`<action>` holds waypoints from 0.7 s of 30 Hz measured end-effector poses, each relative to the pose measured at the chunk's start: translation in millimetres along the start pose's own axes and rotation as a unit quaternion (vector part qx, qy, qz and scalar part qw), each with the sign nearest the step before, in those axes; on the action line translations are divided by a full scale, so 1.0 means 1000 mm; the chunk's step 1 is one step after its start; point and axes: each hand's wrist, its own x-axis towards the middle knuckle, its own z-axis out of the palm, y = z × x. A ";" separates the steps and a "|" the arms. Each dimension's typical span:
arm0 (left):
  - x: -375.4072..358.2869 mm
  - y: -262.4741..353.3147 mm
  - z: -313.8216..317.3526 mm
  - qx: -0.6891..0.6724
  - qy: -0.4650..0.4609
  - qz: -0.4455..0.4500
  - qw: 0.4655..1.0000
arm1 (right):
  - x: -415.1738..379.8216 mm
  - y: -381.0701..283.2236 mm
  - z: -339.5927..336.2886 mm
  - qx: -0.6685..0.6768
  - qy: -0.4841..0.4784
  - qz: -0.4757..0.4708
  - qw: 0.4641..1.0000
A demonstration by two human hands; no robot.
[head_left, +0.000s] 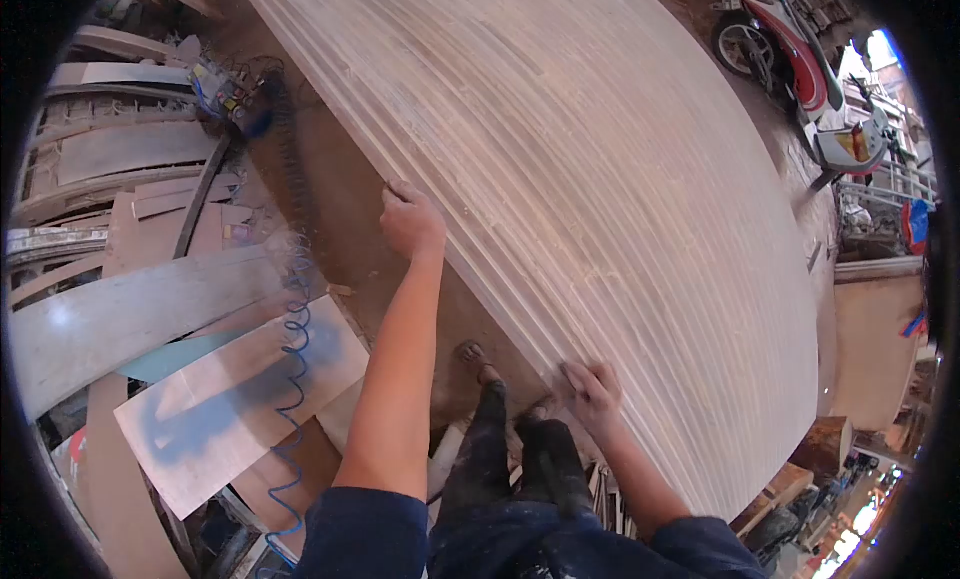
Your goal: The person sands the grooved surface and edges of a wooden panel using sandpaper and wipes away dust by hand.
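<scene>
A large stack of long, pale, dusty wooden strips or boards [600,179] runs diagonally across the view. At its near edge, left of centre, my left hand [412,221] has its fingers curled over the outermost strip. Lower down the same edge is my right hand [594,391], slightly blurred, its fingers bent around something small and dark against the strip. What that small thing is cannot be made out.
A coiled blue hose [290,409] hangs at the left over a board with blue paint [240,404]. Wooden sheets [130,309] lie behind it. A red and white motorbike [790,49] stands at the upper right. My feet are below the stack's near edge.
</scene>
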 end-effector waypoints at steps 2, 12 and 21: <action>-0.002 0.001 -0.003 0.005 0.002 0.005 1.000 | -0.004 0.001 -0.002 -0.019 -0.013 0.020 1.000; 0.005 -0.009 0.008 0.018 0.008 0.024 1.000 | 0.157 -0.062 0.083 0.044 0.012 -0.082 0.996; 0.004 -0.001 0.001 0.006 -0.011 -0.002 1.000 | 0.041 -0.017 0.016 -0.008 -0.008 -0.058 0.998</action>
